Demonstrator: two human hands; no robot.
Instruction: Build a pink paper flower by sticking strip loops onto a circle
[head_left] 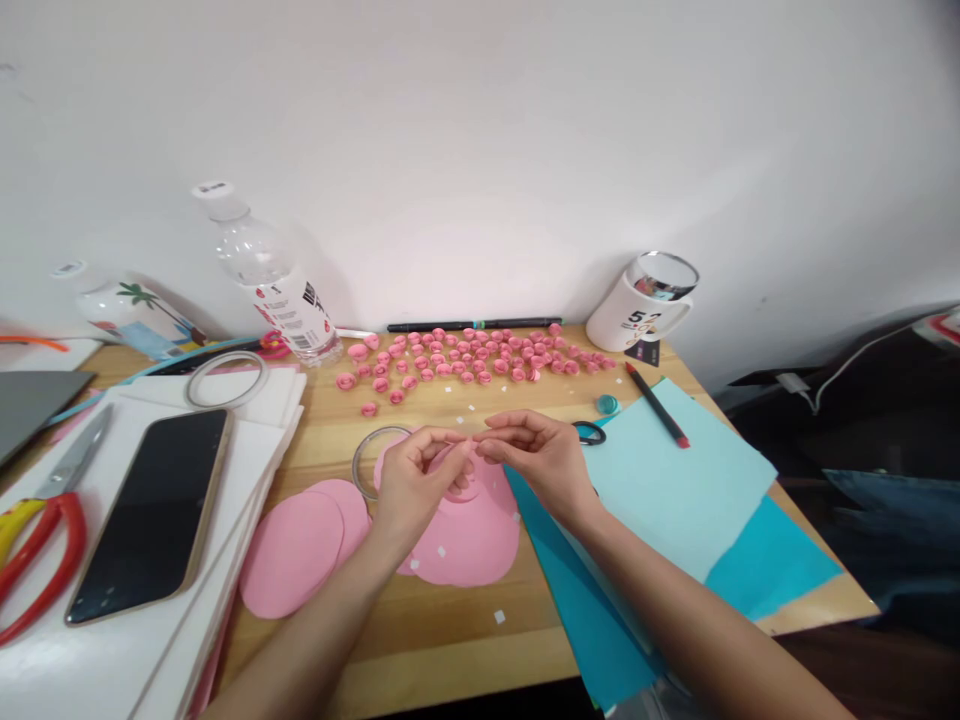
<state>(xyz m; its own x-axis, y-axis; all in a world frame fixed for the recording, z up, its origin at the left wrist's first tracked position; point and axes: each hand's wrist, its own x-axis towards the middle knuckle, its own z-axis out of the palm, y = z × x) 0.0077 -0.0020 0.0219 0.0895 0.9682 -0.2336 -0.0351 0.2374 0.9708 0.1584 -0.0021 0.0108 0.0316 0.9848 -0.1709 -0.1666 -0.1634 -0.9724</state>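
Over the wooden table, my left hand [427, 470] and my right hand [544, 460] meet fingertip to fingertip, both closed in a pinch. Between them is a narrow pink paper strip, mostly hidden by the fingers. Curved pink paper [463, 492] shows just below my left fingers. Under both hands lie pink paper circles [472, 545], overlapping, with small white squares scattered on and around them. More pink paper discs [292, 550] lie to the left. Behind the hands, many small rolled pink paper flowers [465, 355] are spread along the back of the table.
On the left are a phone [154, 510], red-and-yellow scissors [45, 530], a tape roll [225, 378] and a clear bottle [274, 280]. Another ring of tape [360, 465] is beside my left hand. Blue paper sheets [675, 480], a red-tipped pen [658, 405] and a white mug [637, 305] are right.
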